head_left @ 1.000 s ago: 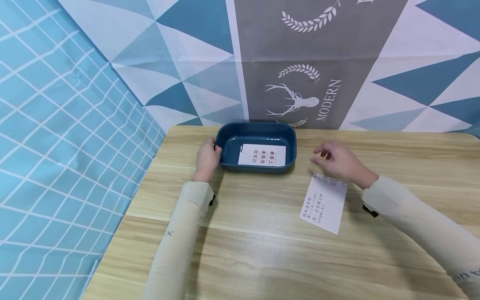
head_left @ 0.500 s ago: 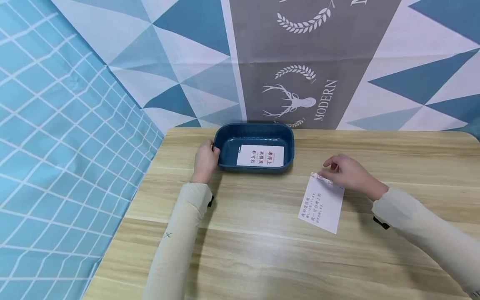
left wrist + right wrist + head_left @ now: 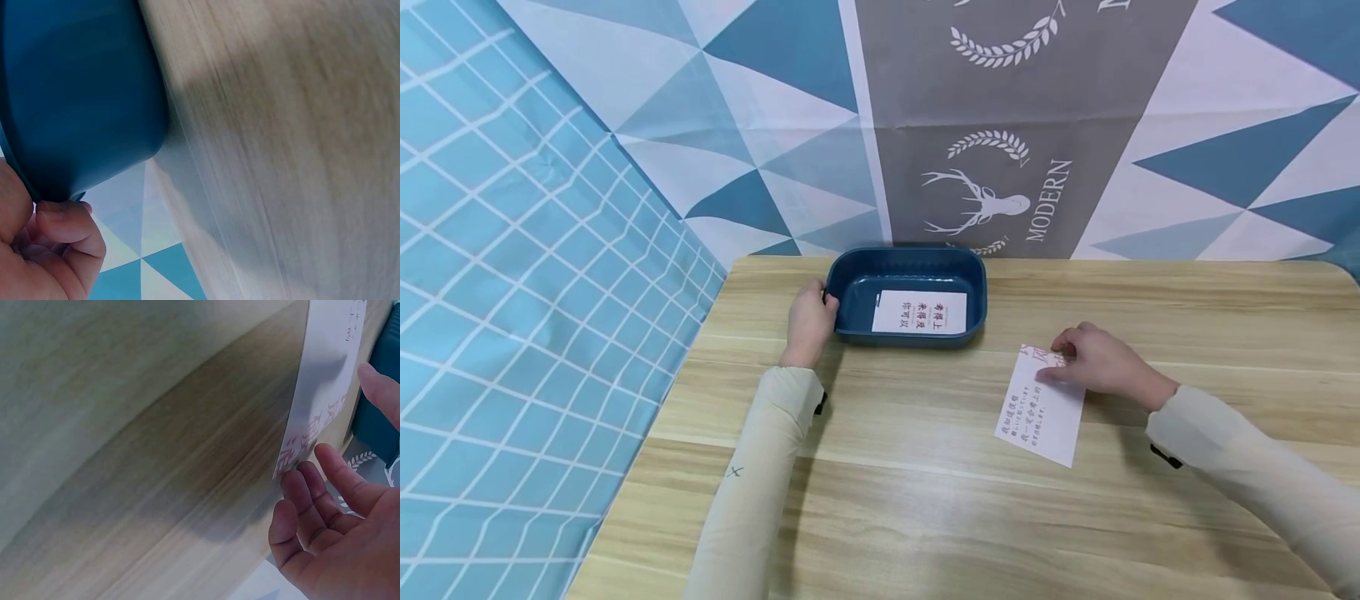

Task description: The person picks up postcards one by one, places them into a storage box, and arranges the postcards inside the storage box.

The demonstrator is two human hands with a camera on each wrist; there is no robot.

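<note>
My left hand [image 3: 809, 323] grips the left end of a dark blue plastic basin [image 3: 910, 339]. In the left wrist view its curled fingers [image 3: 72, 231] hold the rim of the basin [image 3: 87, 94]. A white card [image 3: 920, 312] printed with red characters lies inside. To the right, a second printed white card [image 3: 1037, 425] lies at an angle on the table. Over that card's far right corner is my right hand [image 3: 1097, 358]. In the right wrist view thumb and fingers stand apart, fingertips close to the edge of the card [image 3: 319, 381]; contact is unclear.
The wooden table [image 3: 880, 500] meets a wall covering [image 3: 1000, 125] with triangles and a deer print behind the basin. On the left hangs a blue grid-patterned sheet [image 3: 512, 292] along the table's side.
My right hand has moved right and nearer over the loose card, its thumb and fingers spreading slightly. The left hand stays at the basin. The view has shifted a little.
</note>
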